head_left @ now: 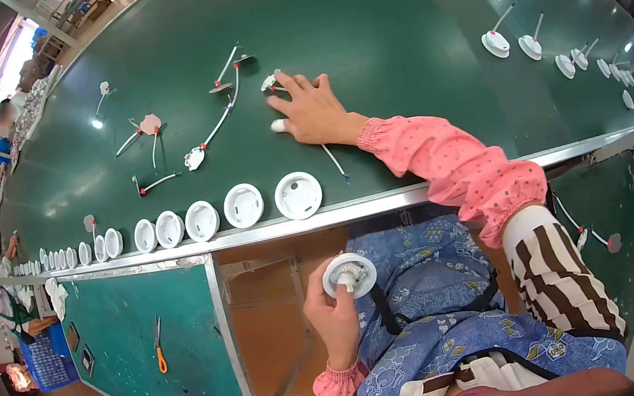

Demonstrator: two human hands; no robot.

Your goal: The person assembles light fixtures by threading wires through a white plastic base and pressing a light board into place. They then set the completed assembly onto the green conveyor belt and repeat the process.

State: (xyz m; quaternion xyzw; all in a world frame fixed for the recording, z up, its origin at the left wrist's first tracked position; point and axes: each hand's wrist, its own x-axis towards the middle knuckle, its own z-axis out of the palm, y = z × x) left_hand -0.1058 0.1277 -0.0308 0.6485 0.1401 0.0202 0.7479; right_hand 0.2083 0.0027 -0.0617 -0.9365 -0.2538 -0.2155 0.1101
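Observation:
My left hand (333, 318) grips a white round plastic housing (361, 259) above my lap, its inside facing up. The thumb, with a white covering on its tip, reaches into the housing. Over the green table, my right hand (317, 114) is open with its fingers spread. One fingertip touches a small white round board (269, 82); a white wire (334, 161) comes out from beneath the hand. A white covering is on the right thumb tip too. Left of that hand lie a wired board (195, 159) and a pinkish disc (150, 124) with wires.
White round housings (298, 195) line the table's near metal edge (367, 207), running left. More housings with wires upright (496, 44) stand at the right. Orange-handled scissors (161, 356) lie on a lower green surface (128, 308). Other people are at the far left.

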